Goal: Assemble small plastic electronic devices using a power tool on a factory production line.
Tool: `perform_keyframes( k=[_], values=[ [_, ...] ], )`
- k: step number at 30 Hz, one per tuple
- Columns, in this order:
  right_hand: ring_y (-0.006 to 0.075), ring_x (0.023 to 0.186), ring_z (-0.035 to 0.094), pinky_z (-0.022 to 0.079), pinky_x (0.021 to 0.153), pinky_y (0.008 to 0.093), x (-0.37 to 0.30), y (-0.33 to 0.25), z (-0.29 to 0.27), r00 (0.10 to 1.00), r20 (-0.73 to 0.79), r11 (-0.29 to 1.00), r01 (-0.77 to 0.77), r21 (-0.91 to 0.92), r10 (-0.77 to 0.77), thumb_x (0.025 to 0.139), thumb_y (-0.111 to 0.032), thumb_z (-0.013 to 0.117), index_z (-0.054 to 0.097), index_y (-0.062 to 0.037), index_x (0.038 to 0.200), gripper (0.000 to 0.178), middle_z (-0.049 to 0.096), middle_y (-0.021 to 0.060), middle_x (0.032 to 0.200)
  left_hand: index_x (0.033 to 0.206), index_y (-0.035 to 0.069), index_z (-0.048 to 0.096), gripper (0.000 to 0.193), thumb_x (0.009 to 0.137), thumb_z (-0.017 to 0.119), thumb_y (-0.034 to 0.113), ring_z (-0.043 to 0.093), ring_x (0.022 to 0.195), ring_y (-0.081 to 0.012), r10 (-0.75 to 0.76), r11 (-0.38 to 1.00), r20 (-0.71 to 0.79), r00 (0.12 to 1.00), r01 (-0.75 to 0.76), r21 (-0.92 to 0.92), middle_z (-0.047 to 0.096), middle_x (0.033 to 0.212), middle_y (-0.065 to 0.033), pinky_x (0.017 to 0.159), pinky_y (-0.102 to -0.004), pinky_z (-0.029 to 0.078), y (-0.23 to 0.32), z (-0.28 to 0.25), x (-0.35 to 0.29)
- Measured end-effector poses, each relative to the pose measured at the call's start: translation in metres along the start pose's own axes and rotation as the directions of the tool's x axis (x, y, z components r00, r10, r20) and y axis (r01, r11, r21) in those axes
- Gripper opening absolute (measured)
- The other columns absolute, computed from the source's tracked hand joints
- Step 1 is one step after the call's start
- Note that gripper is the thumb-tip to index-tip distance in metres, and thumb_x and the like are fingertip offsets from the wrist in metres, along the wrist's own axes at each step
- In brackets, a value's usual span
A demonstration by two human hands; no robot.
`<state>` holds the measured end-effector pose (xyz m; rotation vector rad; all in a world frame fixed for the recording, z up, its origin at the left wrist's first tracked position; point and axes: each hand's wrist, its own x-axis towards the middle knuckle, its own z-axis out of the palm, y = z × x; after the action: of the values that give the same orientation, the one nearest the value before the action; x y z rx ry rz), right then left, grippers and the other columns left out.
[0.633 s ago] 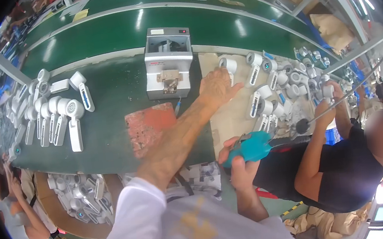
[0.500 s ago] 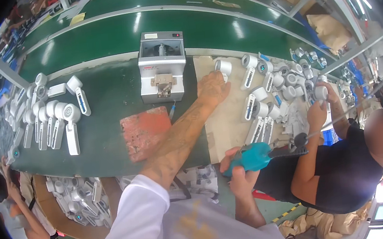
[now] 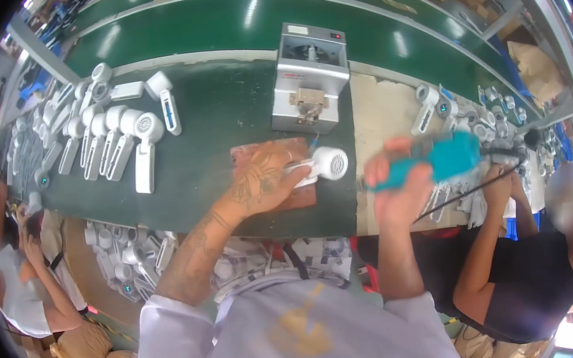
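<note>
My left hand (image 3: 259, 182) is closed on the handle of a small white handheld fan (image 3: 332, 164), whose round grilled head points to the right. It holds the fan over a worn red block (image 3: 308, 196) on the dark green bench mat. My right hand (image 3: 405, 187), slightly blurred, grips a teal corded electric screwdriver (image 3: 446, 158) to the right of the fan. The screwdriver lies roughly level in the air, its tip hard to make out. Just beyond the block stands a grey screw-feeder-like machine (image 3: 310, 85) with a metal fitting on its front.
Several white fans (image 3: 114, 131) lie in rows at the left of the bench. More fans (image 3: 461, 108) lie on brown cardboard (image 3: 380, 103) at the right. Below the bench is a carton (image 3: 91, 280) of fans. A person in black (image 3: 511, 260) works close by on the right.
My left hand has come back from the right-hand fans to the red block with a fan in it. My right hand has raised the screwdriver up and to the right. The view has shifted.
</note>
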<state>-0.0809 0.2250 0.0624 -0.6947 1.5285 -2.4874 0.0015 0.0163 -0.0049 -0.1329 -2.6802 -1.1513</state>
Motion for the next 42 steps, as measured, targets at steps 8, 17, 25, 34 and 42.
perform_keyframes(
  k=[8, 17, 25, 34, 42],
  values=[
    [0.0158, 0.06, 0.056, 0.046, 0.056, 0.0296, 0.102, 0.075, 0.068, 0.972, 0.08, 0.957, 0.23, -0.177, -0.219, 0.101, -0.046, 0.057, 0.058, 0.0033, 0.103, 0.05, 0.055, 0.0045, 0.07, 0.12, 0.006, 0.066, 0.039, 0.089, 0.071, 0.031, 0.059, 0.106, -0.0332, 0.102, 0.981, -0.142, 0.985, -0.076, 0.181, 0.062, 0.114, -0.0106, 0.098, -0.0453, 0.046, 0.003, -0.01, -0.003],
    [0.0161, 0.057, 0.054, 0.046, 0.053, 0.0297, 0.105, 0.091, 0.069, 0.972, 0.136, 0.956, 0.218, -0.195, -0.193, 0.1, -0.039, 0.061, 0.054, 0.0, 0.096, 0.04, 0.054, 0.0054, 0.068, 0.123, 0.009, 0.066, 0.041, 0.089, 0.07, 0.033, 0.056, 0.1, -0.0299, 0.142, 0.967, -0.177, 0.974, -0.098, 0.237, 0.062, 0.11, -0.0082, 0.09, -0.042, 0.046, -0.007, -0.012, 0.002],
    [0.0165, 0.057, 0.054, 0.045, 0.053, 0.0293, 0.066, 0.058, 0.066, 0.995, 0.087, 0.973, 0.069, -0.219, -0.051, 0.098, -0.049, 0.061, 0.055, 0.0024, 0.099, 0.052, 0.053, 0.0058, 0.066, 0.123, 0.009, 0.067, 0.043, 0.088, 0.071, 0.033, 0.056, 0.101, -0.0284, 0.116, 0.972, -0.168, 0.979, -0.077, 0.221, 0.062, 0.111, -0.0072, 0.09, -0.0419, 0.045, -0.011, -0.009, 0.002],
    [0.0173, 0.058, 0.053, 0.047, 0.055, 0.0319, 0.061, 0.072, 0.055, 0.993, 0.111, 0.978, 0.056, -0.2, -0.034, 0.099, -0.046, 0.061, 0.053, 0.0021, 0.099, 0.048, 0.053, 0.0072, 0.067, 0.125, 0.009, 0.066, 0.045, 0.088, 0.07, 0.034, 0.056, 0.102, -0.0282, 0.1, 0.972, -0.154, 0.983, -0.063, 0.226, 0.062, 0.111, -0.0075, 0.091, -0.0411, 0.044, -0.009, -0.009, 0.002],
    [0.017, 0.059, 0.052, 0.047, 0.056, 0.0329, 0.059, 0.083, 0.056, 0.992, 0.118, 0.986, 0.055, -0.156, -0.036, 0.101, -0.042, 0.059, 0.051, -0.0001, 0.092, 0.044, 0.053, 0.0081, 0.069, 0.121, 0.008, 0.065, 0.041, 0.089, 0.07, 0.033, 0.056, 0.101, -0.029, 0.104, 0.964, -0.162, 0.981, -0.06, 0.257, 0.06, 0.109, -0.0087, 0.09, -0.0423, 0.044, -0.01, -0.007, 0.004]
  ],
)
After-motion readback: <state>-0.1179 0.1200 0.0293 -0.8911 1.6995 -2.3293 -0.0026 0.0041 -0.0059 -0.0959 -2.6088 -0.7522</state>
